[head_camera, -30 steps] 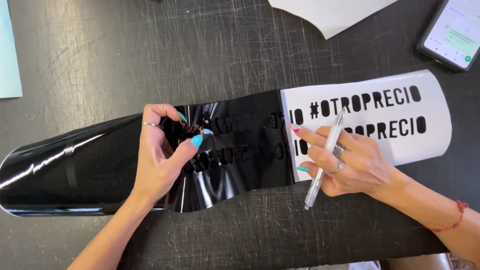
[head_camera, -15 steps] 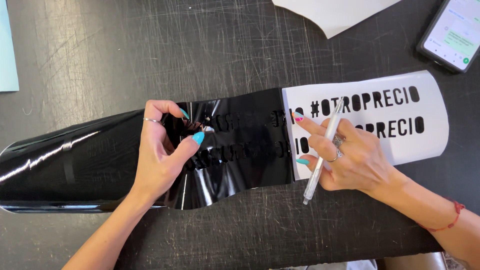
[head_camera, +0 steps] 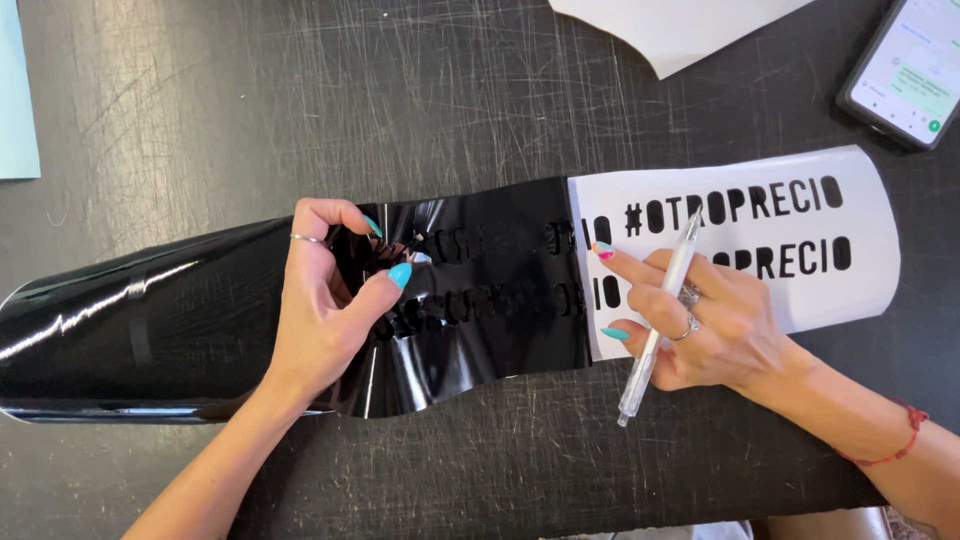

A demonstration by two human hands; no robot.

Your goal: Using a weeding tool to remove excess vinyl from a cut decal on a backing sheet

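Observation:
A glossy black vinyl sheet [head_camera: 470, 330] lies across the dark table, partly peeled off a white backing sheet [head_camera: 860, 270] that keeps two rows of black cut letters. My left hand [head_camera: 325, 300] pinches the loose black vinyl between thumb and fingers, bunching it near the letter-shaped holes. My right hand [head_camera: 700, 320] presses the white backing flat with its fingertips at the peel line. A clear white pen-like tool [head_camera: 660, 320] is held between the fingers of that hand.
A smartphone [head_camera: 905, 70] with a lit screen lies at the top right. A white paper sheet [head_camera: 670, 25] sits at the top edge, a pale blue sheet [head_camera: 15, 100] at the far left. The black tabletop [head_camera: 250, 100] is heavily scratched.
My left hand stays pinched on the black vinyl and has hardly shifted. My right hand has slid a little along the backing, with the tool still in it.

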